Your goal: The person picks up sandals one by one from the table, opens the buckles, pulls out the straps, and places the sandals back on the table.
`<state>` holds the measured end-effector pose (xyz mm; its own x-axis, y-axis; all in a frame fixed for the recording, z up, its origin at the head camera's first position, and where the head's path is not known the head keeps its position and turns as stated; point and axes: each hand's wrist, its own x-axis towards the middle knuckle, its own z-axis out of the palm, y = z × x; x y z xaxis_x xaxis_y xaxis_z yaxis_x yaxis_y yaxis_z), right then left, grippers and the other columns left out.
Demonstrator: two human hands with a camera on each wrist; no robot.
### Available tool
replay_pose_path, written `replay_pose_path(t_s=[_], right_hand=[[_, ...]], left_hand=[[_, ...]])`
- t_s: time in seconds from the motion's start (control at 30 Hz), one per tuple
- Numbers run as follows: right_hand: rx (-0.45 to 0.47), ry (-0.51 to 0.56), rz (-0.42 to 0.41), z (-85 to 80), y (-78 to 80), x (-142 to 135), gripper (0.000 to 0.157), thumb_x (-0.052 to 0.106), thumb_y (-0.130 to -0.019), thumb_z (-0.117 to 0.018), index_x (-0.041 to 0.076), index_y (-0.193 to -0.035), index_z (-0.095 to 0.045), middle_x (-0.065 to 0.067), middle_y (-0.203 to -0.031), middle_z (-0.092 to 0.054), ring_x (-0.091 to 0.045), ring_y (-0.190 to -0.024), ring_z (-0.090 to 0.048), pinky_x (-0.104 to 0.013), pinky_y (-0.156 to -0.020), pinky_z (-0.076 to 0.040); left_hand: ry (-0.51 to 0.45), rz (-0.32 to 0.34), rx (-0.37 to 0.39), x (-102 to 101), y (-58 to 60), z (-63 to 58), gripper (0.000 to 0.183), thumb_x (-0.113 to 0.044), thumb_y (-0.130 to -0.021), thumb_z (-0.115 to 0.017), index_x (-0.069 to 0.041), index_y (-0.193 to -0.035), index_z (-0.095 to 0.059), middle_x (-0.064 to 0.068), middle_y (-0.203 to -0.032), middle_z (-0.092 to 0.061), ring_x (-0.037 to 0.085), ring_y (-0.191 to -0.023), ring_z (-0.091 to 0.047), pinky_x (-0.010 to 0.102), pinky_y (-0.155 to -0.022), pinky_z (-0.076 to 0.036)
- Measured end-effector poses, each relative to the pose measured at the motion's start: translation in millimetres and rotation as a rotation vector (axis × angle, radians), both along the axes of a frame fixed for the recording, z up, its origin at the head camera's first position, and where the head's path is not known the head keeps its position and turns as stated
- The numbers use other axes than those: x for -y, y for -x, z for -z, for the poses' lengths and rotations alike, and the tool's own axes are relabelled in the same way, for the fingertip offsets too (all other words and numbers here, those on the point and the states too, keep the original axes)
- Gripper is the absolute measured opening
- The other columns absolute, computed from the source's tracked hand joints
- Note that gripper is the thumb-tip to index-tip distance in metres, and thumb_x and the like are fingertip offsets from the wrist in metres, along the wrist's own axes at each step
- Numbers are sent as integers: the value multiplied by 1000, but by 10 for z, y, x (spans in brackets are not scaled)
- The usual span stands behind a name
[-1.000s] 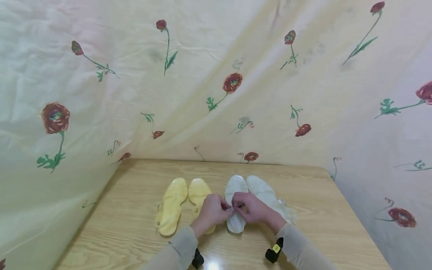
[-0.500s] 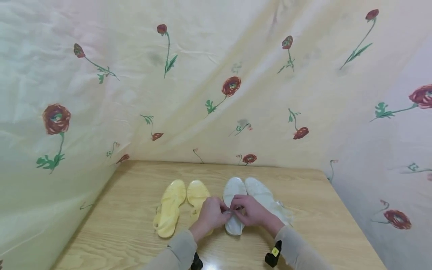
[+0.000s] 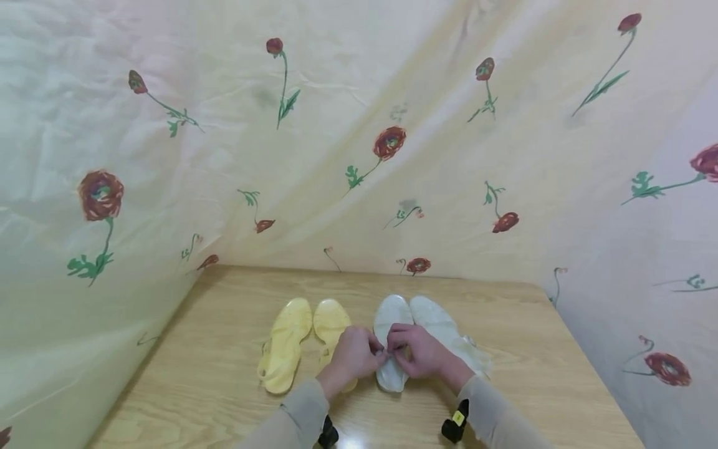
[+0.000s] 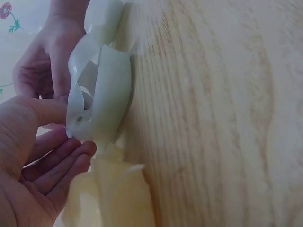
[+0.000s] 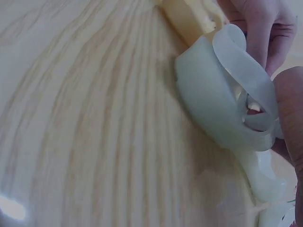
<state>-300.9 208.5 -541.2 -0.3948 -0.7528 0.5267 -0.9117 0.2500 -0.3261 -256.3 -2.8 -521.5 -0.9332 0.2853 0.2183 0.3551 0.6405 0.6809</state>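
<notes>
Both hands meet over the left one of two whitish plastic sandals [image 3: 391, 312], which stands sole down with its heel end toward me. My left hand [image 3: 354, 355] pinches the sandal's ankle strap [image 4: 78, 59] near a small hole, thumb on one side and fingers beneath. From the other side, my right hand [image 3: 421, 349] pinches the strap too, its fingertips close to the left ones. In the right wrist view the strap [image 5: 251, 75] loops above the heel, and the right thumb [image 5: 291, 109] lies against it. The fingertips partly hide the strap's end.
The other whitish sandal [image 3: 434, 318] lies just right, partly behind the right hand. A yellow sandal [image 3: 332, 315] is partly covered by the left hand, with its mate [image 3: 288, 343] further left. Flowered cloth [image 3: 314, 156] hangs behind the wooden table [image 3: 224, 324].
The head view shifts slightly. Both hands stay at the strap, with only small movements of the fingers; the sandals keep their places.
</notes>
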Motion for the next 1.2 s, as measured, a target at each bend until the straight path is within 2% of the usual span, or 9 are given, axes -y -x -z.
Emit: replay_pose_path(t_s=[0.1, 0.2, 0.33, 0.53, 0.67, 0.87, 1.2], right_hand=[[34, 25, 17, -6, 12, -13, 26, -9, -79, -69, 16, -85, -68, 8, -85, -67, -2, -81, -62, -19, -71, -57], [86, 37, 25, -11, 5, -24, 19, -3, -86, -71, 15, -89, -70, 5, -87, -69, -2, -81, -63, -19, -70, -59], [142, 30, 25, -49, -4, -26, 10, 5, -92, -76, 14, -95, -75, 3, -92, -74, -3, -84, -67, -20, -74, -61], [105, -3, 33, -96, -1, -42, 20, -3, -85, -80, 16, -90, -75, 6, -87, -75, -3, -83, -69, -20, -74, -60], [113, -29, 43, -99, -9, -47, 20, -2, -87, -79, 16, -89, -71, 7, -86, -71, -1, -83, -66, -19, -74, -59], [107, -34, 36, -108, -13, -36, 23, -5, -86, -75, 16, -87, -67, 8, -84, -67, -2, -82, -63, -21, -74, -58], [107, -21, 39, -118, -56, -46, 21, -4, -85, -77, 16, -89, -74, 5, -88, -71, -7, -81, -64, -22, -72, -56]], left_hand=[[-7, 6, 40, -7, 21, -34, 9, -17, -80, -87, -9, -78, -84, -1, -71, -77, -3, -58, -54, 15, -54, -48], [-3, 9, 65, -3, 27, -51, 10, -17, -81, -87, -8, -78, -84, -2, -69, -76, -3, -56, -53, 15, -53, -47], [4, 12, 34, 13, 24, -67, 8, -15, -80, -87, -9, -77, -84, -2, -69, -76, -4, -55, -51, 14, -51, -46], [-12, 31, 32, 19, 27, -59, 8, -15, -81, -88, -8, -79, -84, -1, -70, -76, -5, -57, -52, 14, -54, -47], [-18, 34, 47, 16, 27, -43, 10, -16, -82, -89, -7, -82, -84, 1, -73, -77, -5, -59, -53, 14, -55, -48], [-13, 30, 21, 15, 22, -31, 11, -17, -80, -90, -7, -81, -84, 1, -72, -77, -5, -60, -53, 14, -56, -48], [-22, 13, 32, -6, 15, -27, 8, -14, -79, -89, -9, -78, -83, -1, -71, -76, -5, -57, -52, 14, -53, -47]])
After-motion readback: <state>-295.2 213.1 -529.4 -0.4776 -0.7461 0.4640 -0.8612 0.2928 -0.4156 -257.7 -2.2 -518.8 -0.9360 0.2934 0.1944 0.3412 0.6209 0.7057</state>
